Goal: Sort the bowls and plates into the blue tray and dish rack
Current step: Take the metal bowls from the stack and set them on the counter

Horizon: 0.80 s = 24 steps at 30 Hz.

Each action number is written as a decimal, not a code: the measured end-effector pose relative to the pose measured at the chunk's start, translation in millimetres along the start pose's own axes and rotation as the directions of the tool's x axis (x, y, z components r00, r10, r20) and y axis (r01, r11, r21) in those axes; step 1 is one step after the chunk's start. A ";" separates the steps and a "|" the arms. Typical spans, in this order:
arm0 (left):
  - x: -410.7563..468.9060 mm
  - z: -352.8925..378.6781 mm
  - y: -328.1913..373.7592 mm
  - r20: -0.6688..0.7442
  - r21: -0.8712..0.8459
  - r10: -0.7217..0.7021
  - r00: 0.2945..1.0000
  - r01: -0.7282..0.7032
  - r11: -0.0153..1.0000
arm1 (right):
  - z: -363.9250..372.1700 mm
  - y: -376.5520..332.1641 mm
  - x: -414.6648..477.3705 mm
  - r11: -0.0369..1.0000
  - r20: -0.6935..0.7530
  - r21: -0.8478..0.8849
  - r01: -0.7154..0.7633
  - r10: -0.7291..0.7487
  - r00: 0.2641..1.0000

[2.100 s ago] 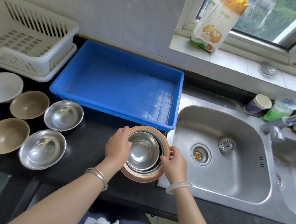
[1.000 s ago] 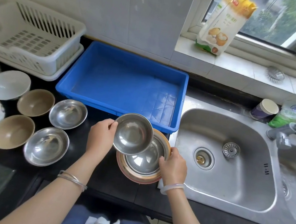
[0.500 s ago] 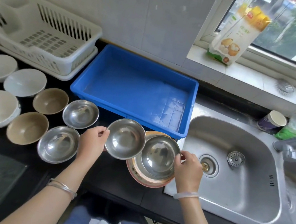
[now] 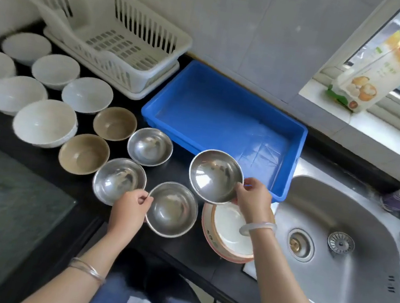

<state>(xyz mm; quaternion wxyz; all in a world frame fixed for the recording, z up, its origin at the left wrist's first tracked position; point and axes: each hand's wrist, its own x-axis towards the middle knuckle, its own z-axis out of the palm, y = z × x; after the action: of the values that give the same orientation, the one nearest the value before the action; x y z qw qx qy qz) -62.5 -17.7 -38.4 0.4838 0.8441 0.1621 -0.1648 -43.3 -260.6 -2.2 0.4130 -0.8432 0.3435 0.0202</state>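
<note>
Fingers of the left hand (image 4: 129, 208) pinch the rim of a steel bowl (image 4: 171, 209) down on the dark counter (image 4: 178, 248); the right hand (image 4: 254, 199) grips a second steel bowl (image 4: 216, 176), tilted, above the plates (image 4: 229, 224) and just before the blue tray (image 4: 212, 116).

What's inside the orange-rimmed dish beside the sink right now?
A white dish sits nested in the orange-rimmed dish. The right hand and its steel bowl cover its far edge, so anything beneath is unseen.

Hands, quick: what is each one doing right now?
Left hand: pinching the rim of the nearer steel bowl.
Right hand: gripping the rim of the farther steel bowl, by the blue tray.
</note>
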 end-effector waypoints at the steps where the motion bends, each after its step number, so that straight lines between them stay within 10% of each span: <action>1: -1.3 -1.4 -3.1 -0.009 0.016 -0.002 1.000 0.002 1.000 | 7.6 -7.3 3.0 1.000 0.023 -0.011 0.008 -0.007 1.000; 24: -10.4 6.2 -41.3 -0.180 -0.081 -0.091 0.979 0.078 0.994 | 79.9 -40.9 35.6 0.834 0.225 -0.549 0.061 0.077 0.971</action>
<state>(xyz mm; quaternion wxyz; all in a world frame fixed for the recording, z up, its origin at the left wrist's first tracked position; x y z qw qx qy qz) -90.4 -4.4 -68.4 0.4901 0.8297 0.2478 -0.1006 28.2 -206.6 -38.2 0.1904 -0.9162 0.2746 0.2211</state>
